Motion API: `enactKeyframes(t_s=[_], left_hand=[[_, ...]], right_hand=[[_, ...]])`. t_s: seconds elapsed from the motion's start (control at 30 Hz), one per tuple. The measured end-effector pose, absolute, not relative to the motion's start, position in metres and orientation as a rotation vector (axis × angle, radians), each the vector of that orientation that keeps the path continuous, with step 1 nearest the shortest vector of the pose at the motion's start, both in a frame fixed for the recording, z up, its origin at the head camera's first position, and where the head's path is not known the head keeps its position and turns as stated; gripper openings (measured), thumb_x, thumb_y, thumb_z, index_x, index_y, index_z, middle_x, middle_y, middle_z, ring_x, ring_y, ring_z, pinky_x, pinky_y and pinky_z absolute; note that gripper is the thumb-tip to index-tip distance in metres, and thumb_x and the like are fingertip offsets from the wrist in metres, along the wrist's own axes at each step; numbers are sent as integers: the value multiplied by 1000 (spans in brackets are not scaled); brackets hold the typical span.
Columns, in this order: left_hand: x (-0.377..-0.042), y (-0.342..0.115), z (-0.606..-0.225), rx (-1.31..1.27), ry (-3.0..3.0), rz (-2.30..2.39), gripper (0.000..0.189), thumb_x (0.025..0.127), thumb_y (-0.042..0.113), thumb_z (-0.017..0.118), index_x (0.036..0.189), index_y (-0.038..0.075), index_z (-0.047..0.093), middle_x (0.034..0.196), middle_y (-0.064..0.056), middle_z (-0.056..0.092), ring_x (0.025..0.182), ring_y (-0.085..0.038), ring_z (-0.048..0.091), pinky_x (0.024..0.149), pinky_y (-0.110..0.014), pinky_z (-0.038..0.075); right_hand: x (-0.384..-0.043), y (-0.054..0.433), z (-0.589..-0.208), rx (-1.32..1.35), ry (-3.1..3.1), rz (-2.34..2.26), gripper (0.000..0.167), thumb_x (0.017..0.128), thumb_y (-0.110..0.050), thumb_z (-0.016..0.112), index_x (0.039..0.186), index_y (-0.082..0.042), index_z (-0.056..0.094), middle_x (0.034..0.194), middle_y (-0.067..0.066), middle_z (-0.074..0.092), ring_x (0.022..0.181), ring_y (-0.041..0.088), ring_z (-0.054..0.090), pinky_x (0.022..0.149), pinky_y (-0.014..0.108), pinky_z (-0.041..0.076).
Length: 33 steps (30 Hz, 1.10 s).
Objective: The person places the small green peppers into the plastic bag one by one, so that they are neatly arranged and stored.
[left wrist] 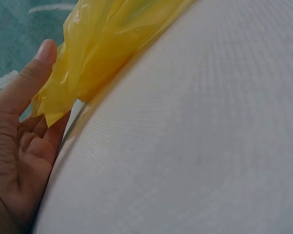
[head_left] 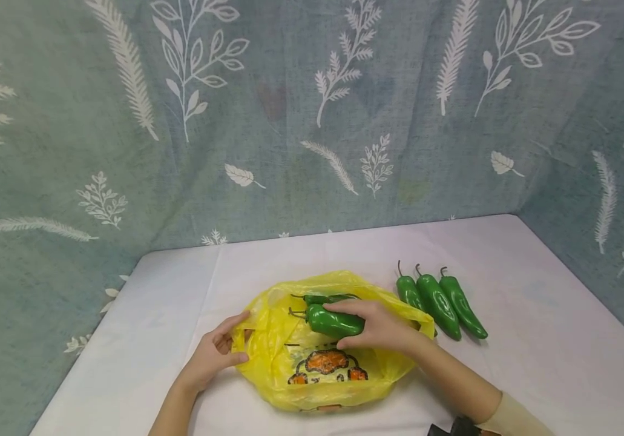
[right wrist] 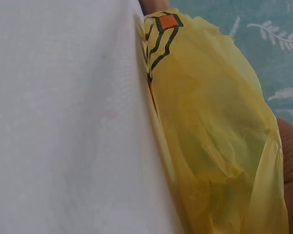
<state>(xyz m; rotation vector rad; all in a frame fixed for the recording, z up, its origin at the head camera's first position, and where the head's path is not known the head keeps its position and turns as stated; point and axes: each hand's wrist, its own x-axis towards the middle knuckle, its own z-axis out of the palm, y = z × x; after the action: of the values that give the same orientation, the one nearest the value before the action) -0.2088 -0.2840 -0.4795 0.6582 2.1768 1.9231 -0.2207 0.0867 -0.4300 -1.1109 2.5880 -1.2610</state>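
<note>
A yellow plastic bag [head_left: 273,387] lies on the table with its mouth spread wide and an orange-and-black print inside. My left hand [head_left: 210,352] holds the bag's left edge by the handle; in the left wrist view, thumb and fingers lie either side of the yellow plastic [left wrist: 63,92]. Reaching over the bag's right side, my right hand [head_left: 371,324] grips a green chili pepper [head_left: 325,321] within the mouth. Just behind it in the bag shows another green pepper [head_left: 317,299]. From the right wrist, the bag's wall [right wrist: 210,122] hides most of the hand.
Three green peppers [head_left: 437,306] lie side by side on the white table [head_left: 551,339], right of the bag. A bit of green shows beside the bag's right edge. Patterned green-grey cloth [head_left: 290,212] hangs behind and at the sides.
</note>
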Motion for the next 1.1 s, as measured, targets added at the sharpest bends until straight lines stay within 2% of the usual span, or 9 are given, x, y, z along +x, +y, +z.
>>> enactKeyframes(t_s=[0.27, 0.47, 0.77, 1.1], left_hand=[[-206, -284, -477, 661, 2187, 1921, 72, 80, -6, 68, 143, -7, 32, 138, 9, 46, 113, -6, 55, 97, -14, 41], [-205, -283, -477, 638, 2205, 1921, 71, 80, -6, 69, 142, -7, 33, 139, 10, 46, 113, -5, 55, 97, -14, 41], [-206, -283, -478, 637, 2198, 1936, 71, 79, -6, 69, 141, -9, 33, 138, 11, 47, 115, -5, 55, 99, -14, 41], [-205, -281, -476, 625, 2225, 1903, 71, 80, -3, 70, 141, -7, 34, 138, 14, 46, 122, 2, 47, 100, -12, 38]], right_hand=[[-221, 82, -437, -1290, 2573, -1216, 65, 77, -29, 79, 134, -12, 53, 132, 7, 57, 115, 27, 57, 92, 33, 51], [-223, 84, -444, -1473, 2584, -1128, 67, 76, -25, 79, 136, -9, 51, 135, 9, 54, 122, 28, 53, 99, 36, 47], [-224, 86, -449, -1507, 2565, -992, 65, 78, -22, 77, 136, -8, 51, 144, 7, 45, 129, 33, 44, 104, 40, 40], [-225, 86, -451, -1531, 2594, -1059, 68, 77, -22, 77, 137, -6, 49, 142, 9, 46, 128, 33, 46, 104, 39, 40]])
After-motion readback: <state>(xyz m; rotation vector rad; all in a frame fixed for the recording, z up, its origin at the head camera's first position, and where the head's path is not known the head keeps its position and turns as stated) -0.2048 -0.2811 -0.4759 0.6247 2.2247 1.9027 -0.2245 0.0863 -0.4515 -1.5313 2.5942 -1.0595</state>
